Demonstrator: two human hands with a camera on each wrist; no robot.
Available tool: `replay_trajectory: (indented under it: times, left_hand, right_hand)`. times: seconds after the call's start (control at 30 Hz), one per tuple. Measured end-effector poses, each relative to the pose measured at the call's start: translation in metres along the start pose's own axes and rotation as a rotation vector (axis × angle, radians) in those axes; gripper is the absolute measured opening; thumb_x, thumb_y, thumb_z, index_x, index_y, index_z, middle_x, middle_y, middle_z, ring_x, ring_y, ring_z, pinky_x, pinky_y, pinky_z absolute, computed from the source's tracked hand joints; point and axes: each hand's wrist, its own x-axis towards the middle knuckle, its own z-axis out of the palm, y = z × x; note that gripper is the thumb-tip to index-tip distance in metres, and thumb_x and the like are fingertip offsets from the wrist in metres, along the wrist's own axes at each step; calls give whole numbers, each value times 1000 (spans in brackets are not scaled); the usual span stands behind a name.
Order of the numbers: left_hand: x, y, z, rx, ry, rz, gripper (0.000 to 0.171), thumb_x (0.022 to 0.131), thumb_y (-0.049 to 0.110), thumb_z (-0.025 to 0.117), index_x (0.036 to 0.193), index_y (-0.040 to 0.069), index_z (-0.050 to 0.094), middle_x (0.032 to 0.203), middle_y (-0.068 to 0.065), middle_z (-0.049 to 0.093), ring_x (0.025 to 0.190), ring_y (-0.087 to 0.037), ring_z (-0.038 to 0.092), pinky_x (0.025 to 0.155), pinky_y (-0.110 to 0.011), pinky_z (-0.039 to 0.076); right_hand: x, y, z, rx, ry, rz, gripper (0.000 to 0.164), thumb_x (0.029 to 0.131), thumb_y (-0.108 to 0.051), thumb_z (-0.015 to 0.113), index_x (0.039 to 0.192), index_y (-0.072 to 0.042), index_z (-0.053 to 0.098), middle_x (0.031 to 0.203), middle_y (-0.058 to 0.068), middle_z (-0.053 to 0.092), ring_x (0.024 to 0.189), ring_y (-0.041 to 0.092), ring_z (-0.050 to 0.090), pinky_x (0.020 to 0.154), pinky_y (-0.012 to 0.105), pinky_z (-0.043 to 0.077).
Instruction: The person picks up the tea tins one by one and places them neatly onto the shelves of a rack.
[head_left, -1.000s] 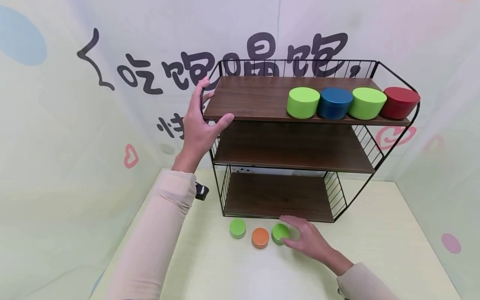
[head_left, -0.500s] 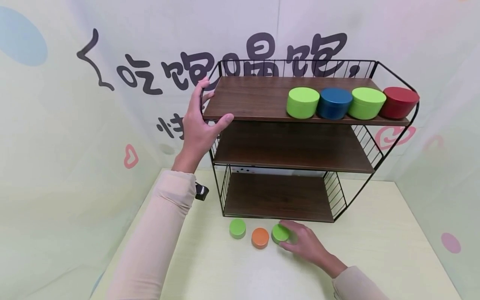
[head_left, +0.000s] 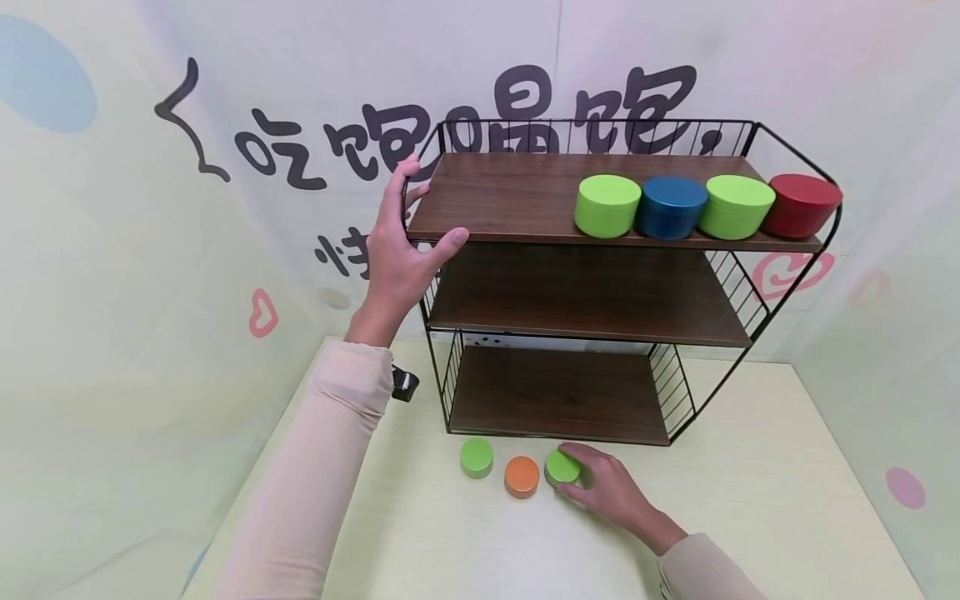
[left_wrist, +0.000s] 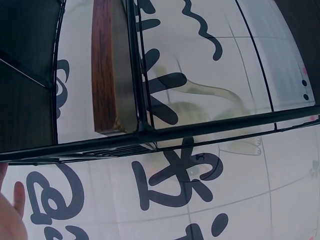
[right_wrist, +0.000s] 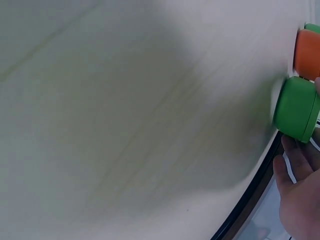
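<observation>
Pinched a green lidded canister in the fingers of the right hand, on the table, low in the head frame, just right of centre. Saw an orange canister just left of it, another green canister farther left. Gripped the black-framed rack at its upper left corner with the left hand. Found a lime canister, a blue canister, a second lime canister and a red canister on the top shelf, upper right.
</observation>
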Motion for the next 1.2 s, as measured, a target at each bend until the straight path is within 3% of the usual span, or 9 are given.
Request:
replay_trajectory:
  times: [0.53,1.03,1.2]
  left_hand:
    - [1,3,0,11,-3,1,81,79,27,76,147,3,39,156,-5,40,133,-23,51,98,-31,42]
    - [-1,8,-2,9,-3,4,80,80,27,76,146,1,39,155,-8,40,132,-27,51,102,-31,39]
    - [-1,7,-2,8,-4,0,81,80,24,77,147,1,38,156,-3,40,133,-26,51,103,-31,38]
  right_hand:
    - [1,2,4,70,3,106,54,74,-19,87,122,-3,68,121,12,69,113,31,65,97,46,48]
    - [-2,1,6,54,42,57,55,73,-18,88,122,-1,68,120,14,70,112,33,65,95,46,49]
    - [-2,2,7,22,48,35,56,73,-20,87,122,-1,68,120,14,70,111,32,66,94,45,50]
